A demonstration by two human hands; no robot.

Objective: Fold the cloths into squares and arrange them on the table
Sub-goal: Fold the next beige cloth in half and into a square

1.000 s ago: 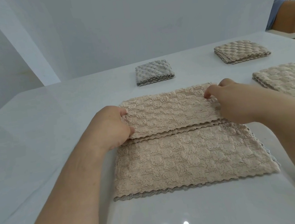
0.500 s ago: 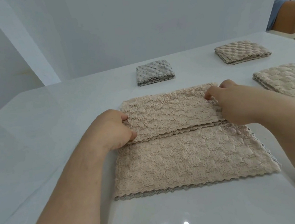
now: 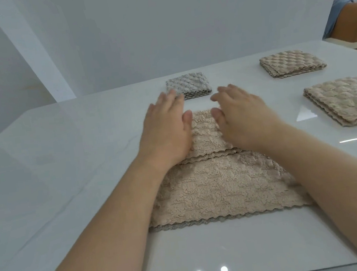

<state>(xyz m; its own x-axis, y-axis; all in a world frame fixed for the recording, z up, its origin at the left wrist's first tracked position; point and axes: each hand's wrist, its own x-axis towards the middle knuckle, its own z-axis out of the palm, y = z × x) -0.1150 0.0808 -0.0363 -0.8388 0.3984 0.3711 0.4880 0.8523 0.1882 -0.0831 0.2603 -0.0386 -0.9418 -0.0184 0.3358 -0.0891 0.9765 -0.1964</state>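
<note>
Cloth (image 3: 222,188) flap ends hidden — left hand (image 3: 168,132), right hand (image 3: 243,120) spread over.

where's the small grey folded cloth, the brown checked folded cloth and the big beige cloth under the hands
small grey folded cloth (image 3: 189,84): head view, centre of top face
brown checked folded cloth (image 3: 292,62): head view, centre of top face
big beige cloth (image 3: 224,188): head view, uncovered near half

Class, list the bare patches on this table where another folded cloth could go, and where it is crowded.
Bare: the left side of the table, beside the grey folded cloth and the half-folded cloth; the far stretch from the grey one to the brown folded cloth. Crowded: the right, around the beige folded cloth.
</note>
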